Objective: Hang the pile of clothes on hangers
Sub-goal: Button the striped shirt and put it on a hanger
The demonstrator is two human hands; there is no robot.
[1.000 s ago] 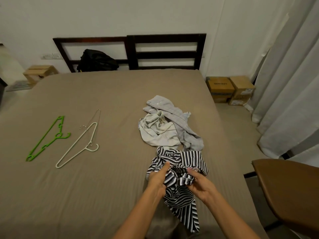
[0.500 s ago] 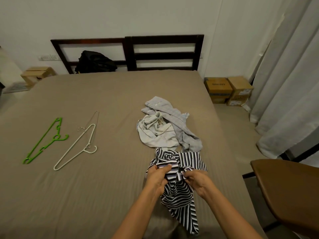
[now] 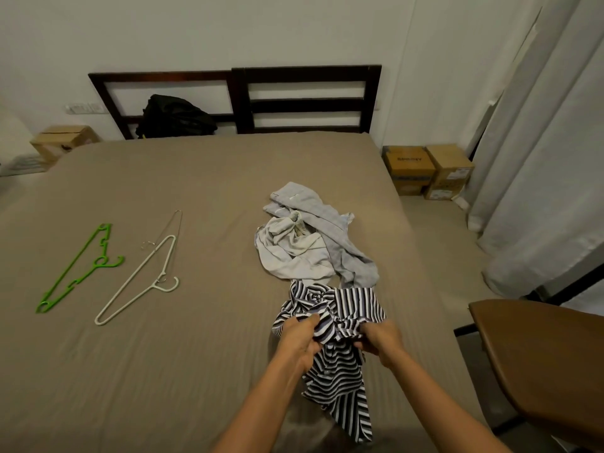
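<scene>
- Fingers (image 3: 310, 320) of the left hand (image 3: 295, 338) curl round a bunched fold of the black-and-white striped fabric garment (image 3: 336, 384), with the thumb lying on top of the cloth.
- Fingers (image 3: 362, 344) of the right hand (image 3: 380, 338) pinch the same garment just beside the left hand, knuckles turned toward the camera.
- This striped garment sits in the lower centre of the frame. Its upper part is crumpled on the bed (image 3: 163, 371), which has a taupe sheet, and its lower part trails down toward the near edge.
- Just above it, touching its top edge, lies the rest of the pile: a crumpled off-white cloth garment (image 3: 294, 256) with a pale grey-blue garment (image 3: 343, 237) draped along its right side.
- At middle left, well apart from the clothes, a bright green plastic hanger (image 3: 98, 261) lies flat on the sheet, with a white plastic hanger (image 3: 162, 282) just to its right.
- A dark wooden slatted headboard (image 3: 307, 99) stands at upper centre, and a black bag (image 3: 175, 117) rests against it.
- Two brown cardboard boxes (image 3: 428, 168) stand on the floor at upper right, beside pale curtains (image 3: 539, 158).
- A brown wooden surface (image 3: 539, 354) fills the lower right corner.
</scene>
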